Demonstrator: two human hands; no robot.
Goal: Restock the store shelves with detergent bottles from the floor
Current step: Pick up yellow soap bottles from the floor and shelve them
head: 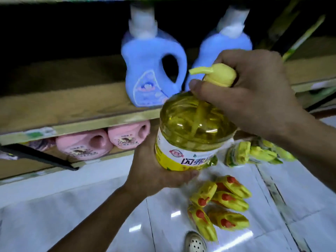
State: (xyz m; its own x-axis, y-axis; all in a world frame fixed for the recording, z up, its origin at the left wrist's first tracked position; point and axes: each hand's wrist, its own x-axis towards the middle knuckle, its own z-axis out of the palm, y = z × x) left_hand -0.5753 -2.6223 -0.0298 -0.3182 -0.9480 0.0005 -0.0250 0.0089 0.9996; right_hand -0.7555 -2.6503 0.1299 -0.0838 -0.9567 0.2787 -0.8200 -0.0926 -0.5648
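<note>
- Right fingers are curled over the yellow pump, with the thumb pressed across the neck just below it. They are clamped on the pump head, and its nozzle sticks out to the left.
- Right hand comes in from the right, its forearm running off the frame's right edge.
- Left fingers wrap under the lower edge of the bottle and grip it by the label band. The palm cups the side nearer the shelf.
- Left hand reaches up from the lower left.
- The bottle is clear, filled with yellow liquid, and has a white and yellow label. Both hands hold it in the air, above the floor and in front of the edge of the shelf.
- Two blue bottles with white caps stand on that shelf, just behind the pump. The right one is partly hidden by the right hand.
- Pink bottles lie on their sides on the shelf below, to the left of the left hand.
- Small yellow bottles with red caps lie in a cluster on the tiled floor under the held bottle.
- A second yellow bunch lies further right, too blurred to make out.
- A perforated shoe toe shows at the bottom edge.
</note>
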